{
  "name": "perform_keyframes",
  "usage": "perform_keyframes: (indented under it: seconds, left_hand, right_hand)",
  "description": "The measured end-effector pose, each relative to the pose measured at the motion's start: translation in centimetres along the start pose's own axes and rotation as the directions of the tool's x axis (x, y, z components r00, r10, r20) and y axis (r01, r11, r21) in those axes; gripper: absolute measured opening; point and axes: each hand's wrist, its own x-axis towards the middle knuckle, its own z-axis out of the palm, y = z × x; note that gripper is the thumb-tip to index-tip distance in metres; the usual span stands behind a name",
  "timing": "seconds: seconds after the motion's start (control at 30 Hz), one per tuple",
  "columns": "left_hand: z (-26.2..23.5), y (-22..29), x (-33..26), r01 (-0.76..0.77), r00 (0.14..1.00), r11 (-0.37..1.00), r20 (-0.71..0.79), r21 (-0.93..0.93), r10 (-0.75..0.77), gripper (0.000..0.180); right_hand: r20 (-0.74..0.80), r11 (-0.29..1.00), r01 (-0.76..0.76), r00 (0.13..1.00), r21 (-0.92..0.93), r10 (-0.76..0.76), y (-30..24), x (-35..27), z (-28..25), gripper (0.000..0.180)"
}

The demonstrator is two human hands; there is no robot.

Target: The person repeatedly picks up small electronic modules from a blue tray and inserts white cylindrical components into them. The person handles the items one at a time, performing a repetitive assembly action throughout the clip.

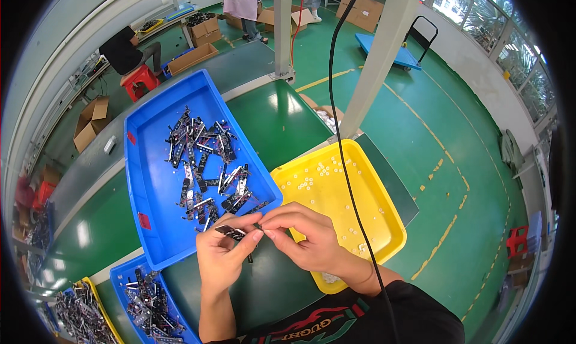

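Note:
My left hand (223,254) is closed around a small black circuit-board part (230,232) with light spots on it. The fingertips of my right hand (306,236) are pinched against my left fingertips at the part's end; whatever they grip is too small to make out. Just beyond both hands lies a blue tray (150,182) with a loose heap of similar black board parts (195,143), some with white strips and thin wires. A yellow tray (384,224) to the right holds scattered small white rings (306,183).
A black cable (333,74) hangs down across the view, over the yellow tray. At lower left stand a smaller blue bin (150,308) and a yellow-edged bin (84,311), both full of parts. A grey post (384,56) rises behind the green table (270,122). Other people are farther back.

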Motion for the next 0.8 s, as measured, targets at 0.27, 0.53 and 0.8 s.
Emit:
perform_keyframes:
  seconds: [0.27,0.53,0.8]
  left_hand:
    - [0.2,0.4,-0.3,0.057,0.998,0.996,0.006,0.064,-0.057,0.022]
    - [0.7,-0.4,-0.4,0.006,0.999,0.997,-0.038,-0.076,-0.009,0.012]
    - [0.0,0.0,-0.5,-0.017,0.996,0.989,-0.085,-0.149,0.004,0.009]
  right_hand:
    - [-0.089,0.993,0.084,0.992,-0.078,-0.09,0.1,-0.2,0.3,0.017]
    - [-0.071,0.991,-0.063,0.995,0.121,0.072,-0.6,-0.4,-0.5,0.017]
    - [0.009,0.948,-0.169,0.985,0.268,0.173,-0.8,-0.5,-0.4,0.016]
